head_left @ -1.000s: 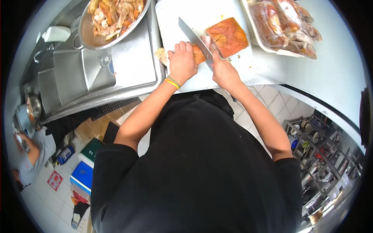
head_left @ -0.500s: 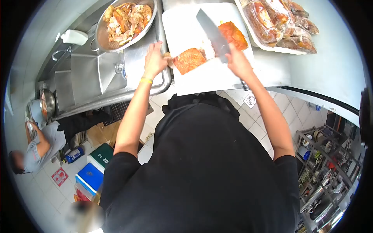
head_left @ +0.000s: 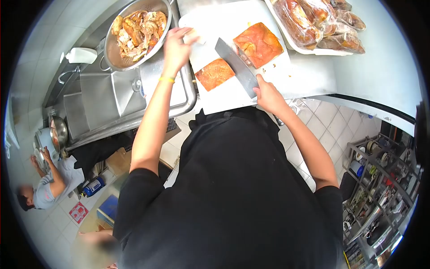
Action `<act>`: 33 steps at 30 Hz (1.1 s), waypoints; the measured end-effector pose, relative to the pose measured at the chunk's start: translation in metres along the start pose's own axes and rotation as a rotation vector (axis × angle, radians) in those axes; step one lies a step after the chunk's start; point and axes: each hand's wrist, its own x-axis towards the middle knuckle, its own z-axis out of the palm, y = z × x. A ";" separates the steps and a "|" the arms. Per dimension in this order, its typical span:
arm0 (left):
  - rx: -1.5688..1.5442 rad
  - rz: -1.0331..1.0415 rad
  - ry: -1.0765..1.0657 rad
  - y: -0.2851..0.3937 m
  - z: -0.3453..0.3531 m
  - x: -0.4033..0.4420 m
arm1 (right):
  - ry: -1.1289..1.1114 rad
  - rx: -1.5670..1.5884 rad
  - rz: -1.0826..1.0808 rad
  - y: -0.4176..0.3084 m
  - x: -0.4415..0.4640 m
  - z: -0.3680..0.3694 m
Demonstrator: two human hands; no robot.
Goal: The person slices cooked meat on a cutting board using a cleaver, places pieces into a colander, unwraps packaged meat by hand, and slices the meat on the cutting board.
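Note:
My right hand (head_left: 270, 96) is closed round the handle of a broad cleaver (head_left: 237, 68). The blade lies between a larger slab of roasted, brown-skinned meat (head_left: 258, 45) and a smaller roasted piece (head_left: 215, 74), close to the slab's cut edge. Both pieces rest on a white cutting board (head_left: 219, 99). My left hand (head_left: 177, 51), with a yellow wristband, is over the board's left edge by the colander. A small pale piece (head_left: 195, 36) shows between its thumb and fingers, blurred, so its kind is unclear.
A metal colander (head_left: 117, 57) of cut meat stands on the left by a steel sink (head_left: 96, 96). On the right, a white tray (head_left: 299, 49) bears several plastic-wrapped meats. Another person (head_left: 56, 181) works at far left; someone's blurred head (head_left: 96, 251) is at lower left.
My left hand has moved up and away from the smaller piece, with a pale piece at its fingers. The cleaver has come down and left, and the larger slab shows more fully.

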 end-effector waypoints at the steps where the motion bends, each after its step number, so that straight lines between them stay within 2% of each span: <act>1: 0.051 0.083 -0.034 0.016 0.009 -0.011 | 0.034 0.015 -0.036 0.005 0.000 0.005; 2: 0.101 0.175 -0.060 0.038 0.015 -0.024 | 0.077 0.027 -0.076 0.008 0.005 0.003; 4: 0.364 0.109 -0.304 0.068 0.030 -0.071 | 0.055 0.001 -0.035 0.004 0.001 0.001; 5: 0.365 0.109 -0.312 0.058 0.042 -0.077 | 0.014 -0.027 0.005 0.002 -0.006 0.004; 7: 0.398 -0.072 -0.472 0.040 0.058 -0.095 | 0.020 -0.029 0.044 -0.001 -0.033 0.000; 9: 0.427 -0.051 -0.429 0.039 0.058 -0.087 | -0.077 -0.047 0.150 0.006 -0.055 -0.011; 11: -0.306 -0.357 -0.372 0.017 0.047 -0.070 | -0.043 -0.020 0.130 0.023 -0.057 -0.002; 13: -1.198 -0.891 -0.492 0.007 0.024 -0.056 | 0.036 0.040 0.028 0.026 -0.036 -0.001; 15: -1.437 -0.896 -0.450 0.001 0.016 -0.054 | 0.024 0.076 0.024 0.017 -0.017 -0.002; 19: -1.518 -0.849 -0.395 0.003 0.041 -0.065 | 0.008 0.108 0.069 -0.001 -0.008 -0.008; 21: -0.132 -0.309 -0.043 0.008 0.065 -0.074 | 0.013 0.104 0.080 -0.012 -0.010 -0.009; 22: -0.107 -0.158 0.072 0.006 0.071 -0.077 | 0.023 0.110 0.089 -0.020 -0.012 -0.009; 23: -0.109 -0.165 0.069 0.009 0.069 -0.072 | 0.017 0.108 0.093 -0.028 -0.013 -0.009; 25: -0.290 0.077 0.006 0.011 0.072 -0.056 | 0.004 0.085 0.117 -0.046 -0.011 -0.014; 27: -0.298 0.018 -0.046 0.015 0.075 -0.058 | 0.031 0.077 0.105 -0.066 -0.012 -0.021; 29: -0.220 -0.086 0.038 0.018 0.078 -0.059 | 0.036 -0.005 0.081 -0.075 -0.007 -0.023; 33: -0.144 -0.080 0.069 0.020 0.079 -0.062 | -0.061 -0.038 0.057 -0.084 -0.018 -0.032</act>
